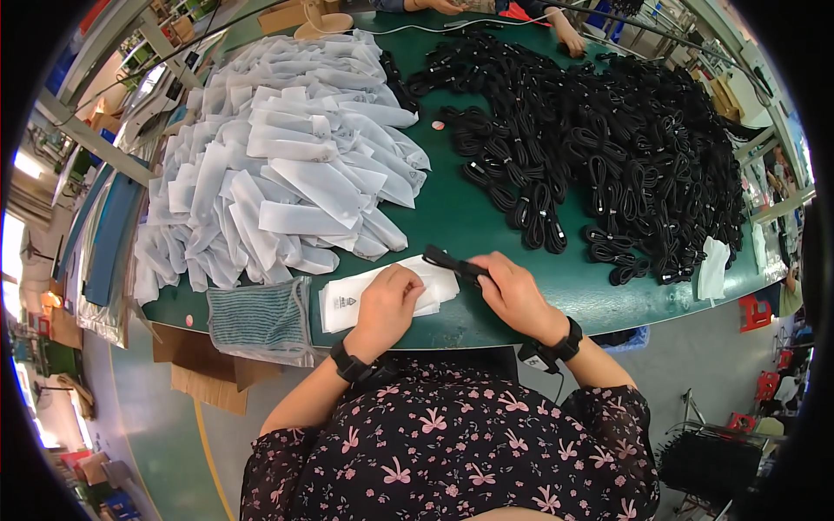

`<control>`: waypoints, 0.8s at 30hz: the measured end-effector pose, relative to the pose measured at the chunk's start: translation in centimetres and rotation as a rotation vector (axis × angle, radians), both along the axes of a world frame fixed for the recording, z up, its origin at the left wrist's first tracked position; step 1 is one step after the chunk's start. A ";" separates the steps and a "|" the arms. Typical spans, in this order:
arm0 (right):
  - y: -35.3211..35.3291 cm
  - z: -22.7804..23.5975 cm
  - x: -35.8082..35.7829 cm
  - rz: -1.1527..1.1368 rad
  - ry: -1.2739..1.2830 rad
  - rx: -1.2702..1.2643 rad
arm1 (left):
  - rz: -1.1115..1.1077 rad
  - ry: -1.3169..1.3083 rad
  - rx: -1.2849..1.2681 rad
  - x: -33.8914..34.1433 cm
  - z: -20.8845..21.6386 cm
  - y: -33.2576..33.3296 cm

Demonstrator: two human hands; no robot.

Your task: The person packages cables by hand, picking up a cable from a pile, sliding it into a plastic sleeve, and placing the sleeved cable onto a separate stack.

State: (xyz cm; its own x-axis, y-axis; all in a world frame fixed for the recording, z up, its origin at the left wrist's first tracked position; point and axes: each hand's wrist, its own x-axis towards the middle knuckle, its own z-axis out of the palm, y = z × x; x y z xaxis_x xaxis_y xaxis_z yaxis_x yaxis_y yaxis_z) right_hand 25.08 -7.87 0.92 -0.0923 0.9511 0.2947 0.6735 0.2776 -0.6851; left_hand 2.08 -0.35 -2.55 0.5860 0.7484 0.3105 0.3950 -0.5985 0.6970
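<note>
My right hand (517,300) grips one end of a coiled black cable (447,260), which points left over the table's near edge. Just left of it, my left hand (388,304) is closed in a pinch at the top of a stack of flat white bags (340,304). The cable's free end lies above the stack's upper right part. Beyond my left hand spreads a big heap of filled white bags (304,187). A wide heap of coiled black cables (643,174) covers the table's right side.
A clear bag with a striped grey-green cloth (261,317) lies left of the stack. The green table (417,230) shows between the heaps. Another person's hand (569,39) reaches in at the far edge. A cardboard box (208,378) stands below the table's left edge.
</note>
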 end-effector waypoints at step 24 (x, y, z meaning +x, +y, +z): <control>1.4 1.8 -3.2 0.198 0.360 0.133 | -0.109 -0.264 -0.190 -0.5 3.9 1.6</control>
